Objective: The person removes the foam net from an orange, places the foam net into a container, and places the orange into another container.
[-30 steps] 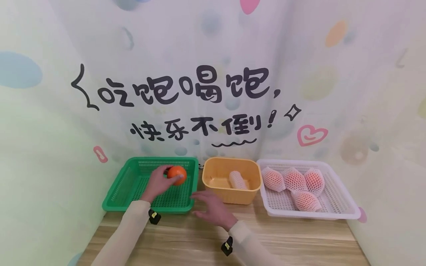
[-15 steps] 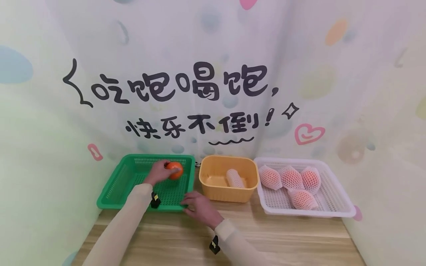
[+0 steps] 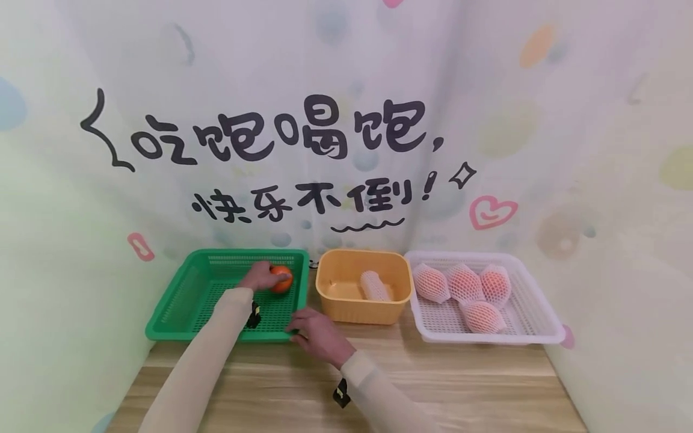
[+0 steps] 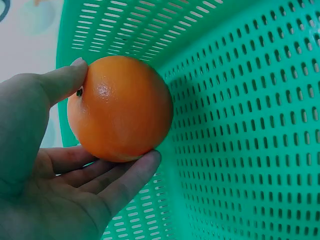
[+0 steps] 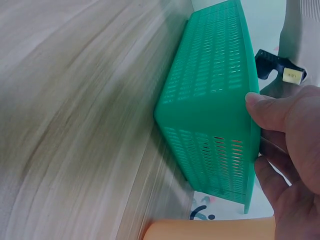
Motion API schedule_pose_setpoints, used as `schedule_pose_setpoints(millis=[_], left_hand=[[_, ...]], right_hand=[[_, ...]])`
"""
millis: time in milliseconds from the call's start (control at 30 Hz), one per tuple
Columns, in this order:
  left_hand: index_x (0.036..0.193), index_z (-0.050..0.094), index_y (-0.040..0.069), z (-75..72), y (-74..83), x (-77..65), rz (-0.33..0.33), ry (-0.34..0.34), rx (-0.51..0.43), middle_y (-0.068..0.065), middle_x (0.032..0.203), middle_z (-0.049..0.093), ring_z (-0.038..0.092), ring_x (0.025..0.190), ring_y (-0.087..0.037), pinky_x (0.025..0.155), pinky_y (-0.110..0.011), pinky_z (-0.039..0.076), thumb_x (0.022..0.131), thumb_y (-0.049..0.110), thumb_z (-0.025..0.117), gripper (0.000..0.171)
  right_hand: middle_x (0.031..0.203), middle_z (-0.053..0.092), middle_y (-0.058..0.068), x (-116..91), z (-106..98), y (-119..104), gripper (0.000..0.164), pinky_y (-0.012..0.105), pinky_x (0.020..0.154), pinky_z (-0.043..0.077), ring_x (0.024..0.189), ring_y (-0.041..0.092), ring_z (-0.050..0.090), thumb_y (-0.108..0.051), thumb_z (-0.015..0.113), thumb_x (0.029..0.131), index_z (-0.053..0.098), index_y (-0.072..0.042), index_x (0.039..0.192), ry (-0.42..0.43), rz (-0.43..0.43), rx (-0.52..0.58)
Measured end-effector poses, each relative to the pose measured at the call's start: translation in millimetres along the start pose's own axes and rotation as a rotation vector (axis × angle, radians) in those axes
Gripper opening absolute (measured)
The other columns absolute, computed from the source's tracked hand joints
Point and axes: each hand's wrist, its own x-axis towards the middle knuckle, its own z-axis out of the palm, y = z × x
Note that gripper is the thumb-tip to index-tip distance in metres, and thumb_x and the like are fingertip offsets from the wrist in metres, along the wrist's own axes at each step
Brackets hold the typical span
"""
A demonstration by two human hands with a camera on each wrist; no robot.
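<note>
My left hand (image 3: 260,276) holds an orange (image 3: 281,279) inside the green plastic basket (image 3: 227,337). In the left wrist view, the thumb lies along one side of the orange (image 4: 125,107) and the fingers (image 4: 132,180) curve round the other, close to the slotted basket wall. My right hand (image 3: 319,334) grips the basket's near right corner. The right wrist view has its thumb (image 5: 265,107) on the rim of the green basket (image 5: 205,112), with the other fingers over the edge, partly hidden.
Right of the green basket stands a yellow bin (image 3: 363,310) with a white foam net sleeve (image 3: 373,286) in it. Farther right, a white basket (image 3: 547,316) contains several net-wrapped fruits (image 3: 483,317). All stand on a wood-grain table (image 3: 433,379) before a printed curtain (image 3: 303,72).
The left hand has moved the orange a little lower, deeper in the green basket. My right hand has come left and taken hold of the basket's corner. The head view has shifted slightly.
</note>
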Motion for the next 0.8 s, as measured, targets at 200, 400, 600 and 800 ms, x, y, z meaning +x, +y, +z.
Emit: schedule_pose_setpoints(millis=[200,400,600,800], left_hand=[[0.102,0.063,0.0,4.0,1.0,9.4,-0.037,-0.031,0.035,-0.011,0.088,0.061,0.054,0.072,-0.022,0.06,-0.03,0.044,0.095,0.051,0.067,0.051],[0.106,0.061,-0.003,8.9,3.0,11.4,-0.051,-0.049,0.074,-0.014,0.093,0.061,0.055,0.074,-0.023,0.062,-0.03,0.044,0.095,0.052,0.065,0.056],[0.112,0.06,-0.005,11.5,5.1,11.7,-0.068,-0.073,0.086,-0.014,0.092,0.06,0.054,0.074,-0.023,0.061,-0.03,0.043,0.098,0.054,0.059,0.06],[0.118,0.06,-0.006,13.6,9.2,9.8,-0.083,-0.088,0.105,-0.013,0.092,0.059,0.055,0.076,-0.023,0.064,-0.03,0.044,0.1,0.055,0.054,0.064]], right_hand=[[0.126,0.072,0.0,3,-1,-3,0.018,0.022,0.106,0.051,0.123,0.012,0.062,-0.019,0.076,0.094,0.078,-0.017,0.112,0.0,0.0,-0.003],[0.126,0.072,0.001,4,1,-1,0.019,0.022,0.105,0.051,0.123,0.012,0.062,-0.018,0.077,0.093,0.079,-0.018,0.112,0.015,-0.004,0.016],[0.127,0.072,0.0,2,2,0,0.02,0.022,0.105,0.052,0.123,0.011,0.062,-0.018,0.077,0.093,0.079,-0.02,0.112,0.009,0.007,0.026],[0.128,0.072,0.001,1,2,1,0.019,0.023,0.106,0.051,0.124,0.012,0.062,-0.018,0.076,0.094,0.078,-0.019,0.113,0.004,0.022,0.031]])
